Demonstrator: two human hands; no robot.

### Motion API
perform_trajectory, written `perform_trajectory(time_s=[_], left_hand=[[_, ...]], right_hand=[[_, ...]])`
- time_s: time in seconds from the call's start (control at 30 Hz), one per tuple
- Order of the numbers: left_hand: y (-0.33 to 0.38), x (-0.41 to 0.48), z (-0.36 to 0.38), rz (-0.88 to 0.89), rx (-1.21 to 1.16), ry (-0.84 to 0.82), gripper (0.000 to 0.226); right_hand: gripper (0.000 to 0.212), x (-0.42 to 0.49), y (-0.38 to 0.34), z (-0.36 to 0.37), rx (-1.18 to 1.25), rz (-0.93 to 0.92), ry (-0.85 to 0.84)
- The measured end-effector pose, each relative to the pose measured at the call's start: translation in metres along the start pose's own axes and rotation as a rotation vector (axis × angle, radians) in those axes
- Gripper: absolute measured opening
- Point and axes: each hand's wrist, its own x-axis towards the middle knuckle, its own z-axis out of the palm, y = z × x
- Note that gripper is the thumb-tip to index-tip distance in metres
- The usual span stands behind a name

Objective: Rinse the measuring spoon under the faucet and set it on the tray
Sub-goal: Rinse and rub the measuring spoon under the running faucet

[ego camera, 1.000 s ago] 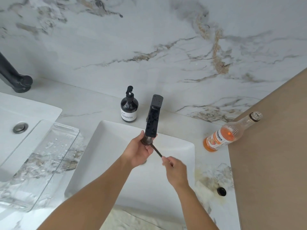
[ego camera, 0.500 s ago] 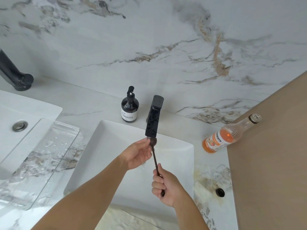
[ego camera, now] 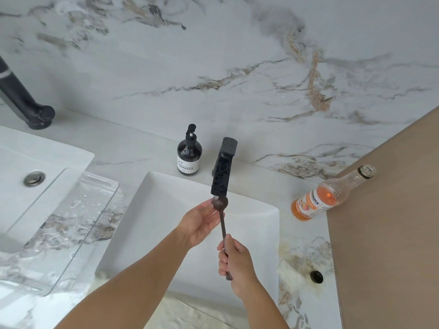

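The dark measuring spoon (ego camera: 222, 220) stands nearly upright over the white sink (ego camera: 164, 210), its round bowl just under the spout of the black faucet (ego camera: 222, 172). My right hand (ego camera: 234, 260) is closed around the lower end of the handle. My left hand (ego camera: 200, 223) is cupped beside the bowl, fingertips touching it. Whether water runs I cannot tell. The clear plastic tray (ego camera: 64, 229), wet with droplets, lies on the counter left of the sink.
A dark soap pump bottle (ego camera: 189, 154) stands behind the sink. An open orange drink bottle (ego camera: 330, 195) lies at the right beside a tan surface (ego camera: 392, 233); its black cap (ego camera: 316, 276) rests on the counter. A second sink (ego camera: 14, 162) and black faucet (ego camera: 21, 100) are far left.
My right hand slid down the handle and turned the spoon from slanted to nearly upright. My left hand loosened from around the bowl to an open cup beside it.
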Motion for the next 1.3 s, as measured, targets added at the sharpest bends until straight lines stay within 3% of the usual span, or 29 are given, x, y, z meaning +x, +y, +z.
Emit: perform_trajectory(time_s=[0.07,0.17,0.3,0.5,0.87,1.03,1.3], left_hand=[[0.002,-0.001,-0.004,-0.01,0.06,0.071,0.024],[0.001,-0.008,-0.014,-0.067,0.002,0.183,0.02],[-0.017,-0.025,-0.018,-0.16,0.018,0.11,0.036],[-0.028,-0.039,-0.014,-0.01,0.266,0.077,0.014],[-0.024,-0.04,-0.021,0.077,0.38,0.073,0.019],[-0.021,-0.034,-0.017,0.113,0.42,0.145,0.019],[-0.012,-0.022,-0.02,0.124,0.54,0.189,0.016]], right_hand=[[0.04,0.0,0.0,-0.001,0.083,0.05,-0.041],[0.037,0.0,0.001,-0.003,0.002,0.021,-0.045],[0.03,0.0,0.002,0.001,-0.146,-0.065,0.066],[0.024,-0.005,0.013,0.011,-0.094,-0.077,0.125],[0.014,0.0,0.016,0.014,-0.084,-0.022,0.078],[0.013,0.01,0.011,0.014,-0.094,0.011,0.068],[0.026,0.027,-0.001,0.016,-0.291,0.037,0.091]])
